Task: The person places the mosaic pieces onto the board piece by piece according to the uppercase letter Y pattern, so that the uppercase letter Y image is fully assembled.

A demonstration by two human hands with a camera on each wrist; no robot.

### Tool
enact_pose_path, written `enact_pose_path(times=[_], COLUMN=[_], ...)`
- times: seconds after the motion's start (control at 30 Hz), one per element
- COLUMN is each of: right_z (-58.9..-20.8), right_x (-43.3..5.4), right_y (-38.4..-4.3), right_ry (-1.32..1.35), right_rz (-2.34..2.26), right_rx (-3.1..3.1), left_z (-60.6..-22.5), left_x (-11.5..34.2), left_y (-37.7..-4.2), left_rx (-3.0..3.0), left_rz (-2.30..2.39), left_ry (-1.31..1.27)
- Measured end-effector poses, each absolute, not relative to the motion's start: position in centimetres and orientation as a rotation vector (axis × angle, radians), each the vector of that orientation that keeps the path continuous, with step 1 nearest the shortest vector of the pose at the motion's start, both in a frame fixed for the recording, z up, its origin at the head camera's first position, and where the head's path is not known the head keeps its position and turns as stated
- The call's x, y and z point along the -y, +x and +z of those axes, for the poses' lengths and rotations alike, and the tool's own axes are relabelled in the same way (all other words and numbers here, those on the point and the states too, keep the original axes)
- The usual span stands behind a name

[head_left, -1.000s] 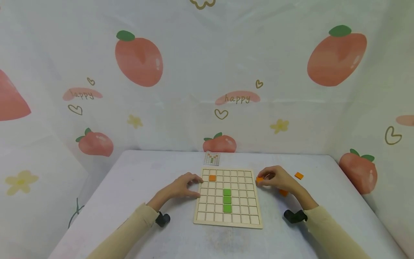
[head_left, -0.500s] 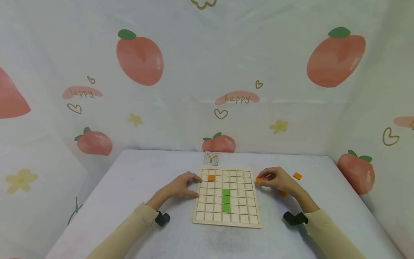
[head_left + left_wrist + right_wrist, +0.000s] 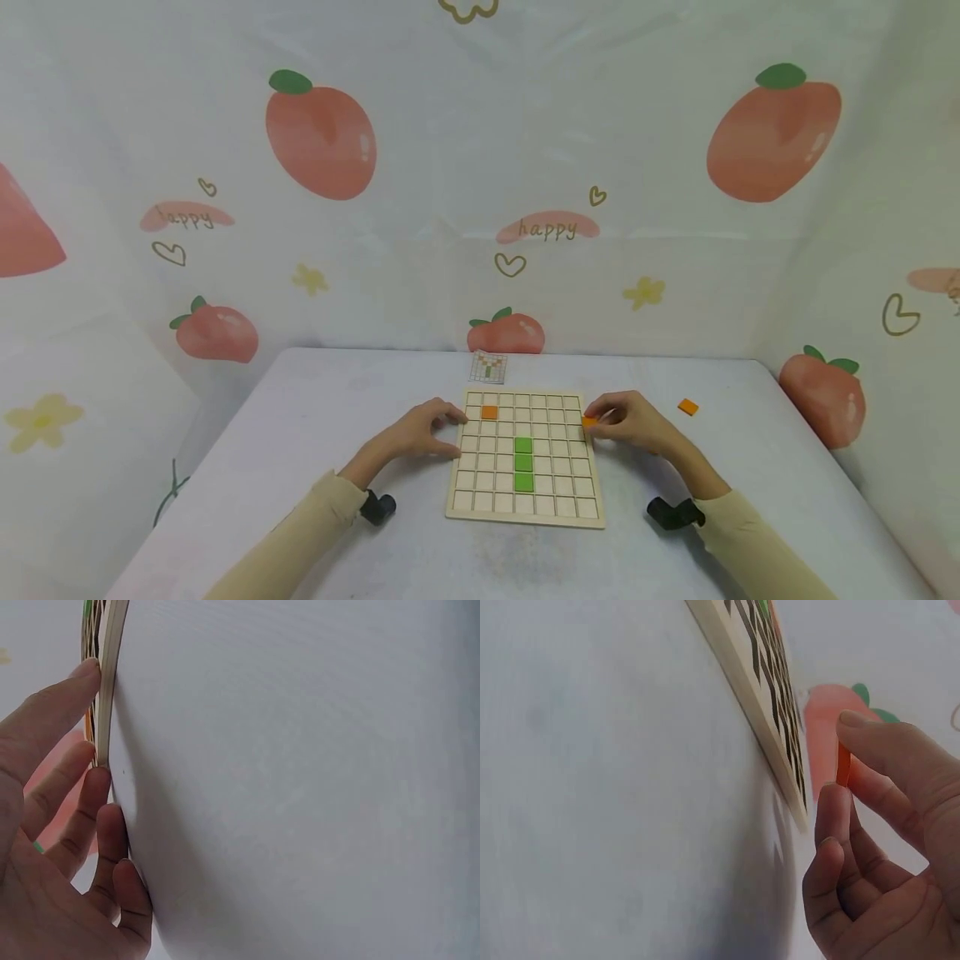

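Observation:
A wooden grid board lies on the white table. One orange tile sits in a cell near its upper left, and a column of green tiles fills cells at its middle. My right hand pinches another orange tile between thumb and fingers, at the board's right edge and apart from the cells in the right wrist view. My left hand touches the board's left edge, its thumb and fingers relaxed and spread along the side.
Behind the board lies a small pattern card with a coloured grid. A loose orange tile is on the table right of my right hand. A fruit-print curtain stands behind the table's far edge.
My right hand has moved left with the orange tile, from beside the board to its right edge. A loose tile seen under that hand before is now hidden. The left hand stays put.

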State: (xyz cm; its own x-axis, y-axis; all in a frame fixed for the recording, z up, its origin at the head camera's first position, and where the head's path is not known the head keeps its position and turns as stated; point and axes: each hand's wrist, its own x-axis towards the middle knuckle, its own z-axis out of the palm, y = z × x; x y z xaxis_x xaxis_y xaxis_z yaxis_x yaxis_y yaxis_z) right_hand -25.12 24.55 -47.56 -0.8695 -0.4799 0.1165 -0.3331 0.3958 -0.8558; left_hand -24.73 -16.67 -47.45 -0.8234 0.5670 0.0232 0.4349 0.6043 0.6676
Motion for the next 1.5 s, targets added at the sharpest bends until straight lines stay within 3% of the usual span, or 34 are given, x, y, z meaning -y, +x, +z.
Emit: enact_pose_path(times=[1.5], right_z=[-47.6], right_x=[-14.6], right_y=[-26.6], right_ry=[-0.978], right_rz=[-1.488], right_rx=[-2.447], left_z=[-47.6], left_x=[16.1], left_y=[-25.1], left_rx=[-2.661], left_rz=[1.054], left_ry=[0.568])
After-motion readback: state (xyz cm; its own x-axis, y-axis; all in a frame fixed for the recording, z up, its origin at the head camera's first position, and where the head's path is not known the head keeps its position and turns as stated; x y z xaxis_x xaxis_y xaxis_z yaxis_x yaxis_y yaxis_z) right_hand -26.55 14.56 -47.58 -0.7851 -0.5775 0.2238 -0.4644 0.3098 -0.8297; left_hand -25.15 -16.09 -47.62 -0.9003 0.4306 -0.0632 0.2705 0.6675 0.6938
